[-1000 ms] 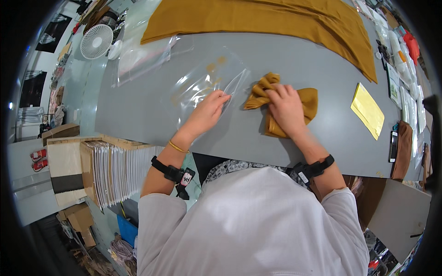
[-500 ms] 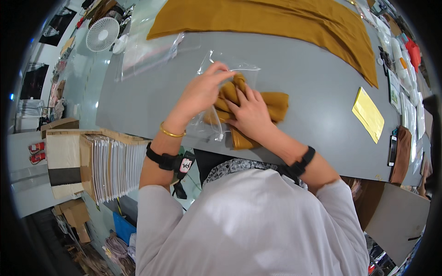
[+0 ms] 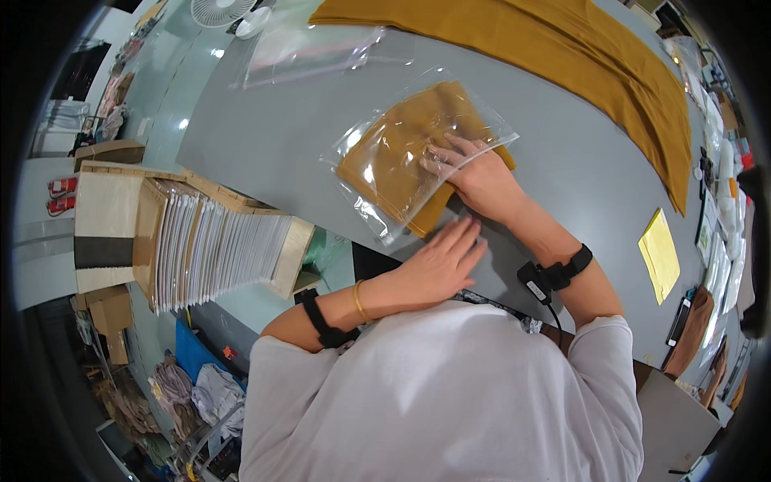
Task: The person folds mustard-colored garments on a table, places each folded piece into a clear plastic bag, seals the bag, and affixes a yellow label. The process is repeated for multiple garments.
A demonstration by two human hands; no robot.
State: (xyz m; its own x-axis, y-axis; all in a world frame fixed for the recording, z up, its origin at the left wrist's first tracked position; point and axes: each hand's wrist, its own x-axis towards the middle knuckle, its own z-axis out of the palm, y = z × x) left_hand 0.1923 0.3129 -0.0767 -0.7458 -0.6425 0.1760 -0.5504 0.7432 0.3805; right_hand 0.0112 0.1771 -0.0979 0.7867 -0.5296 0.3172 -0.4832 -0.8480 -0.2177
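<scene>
A folded mustard-coloured garment point(image 3: 385, 157) lies mostly inside a clear zip bag point(image 3: 371, 210) on the grey table. Part of its cloth sticks out past the bag's mouth, which faces right and toward me. The fingers of my right hand point(image 3: 488, 183) reach into that mouth, spread over the cloth under the clear film; its back and wrist stay outside. My left hand point(image 3: 443, 261) hovers by the table's near edge, just below the protruding cloth, fingers stretched out and holding nothing.
A larger mustard cloth point(image 3: 514, 40) spreads along the far side. More clear bags point(image 3: 309, 52) lie at the far left. To the right are a yellow packet point(image 3: 660, 255) and a phone point(image 3: 679, 321). A box of upright white sheets point(image 3: 213, 249) stands left of the table.
The bunched garment now lies flat and mostly inside the bag. My left hand has left the bag and come down toward me; my right hand's fingers are now within the bag's mouth.
</scene>
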